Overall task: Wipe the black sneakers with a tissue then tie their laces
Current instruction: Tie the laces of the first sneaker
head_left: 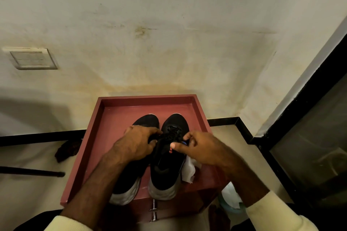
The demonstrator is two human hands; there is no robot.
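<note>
Two black sneakers with grey-white soles stand side by side, toes away from me, on a reddish tray-topped cabinet (112, 116). The right sneaker (167, 163) has black laces (173, 132) over its tongue. My left hand (138, 143) lies across the left sneaker (148, 119) and pinches a lace of the right one. My right hand (199, 148) pinches the other lace end, thumb and forefinger closed on it. A crumpled white tissue (189, 170) lies on the tray beside the right sneaker, under my right wrist.
The cabinet stands against a stained cream wall (169, 43) and has metal drawer handles (154, 210) at its front. A dark cloth (67, 149) and a black rod (32, 171) lie on the floor to the left. A black-framed glass door (309, 146) is on the right.
</note>
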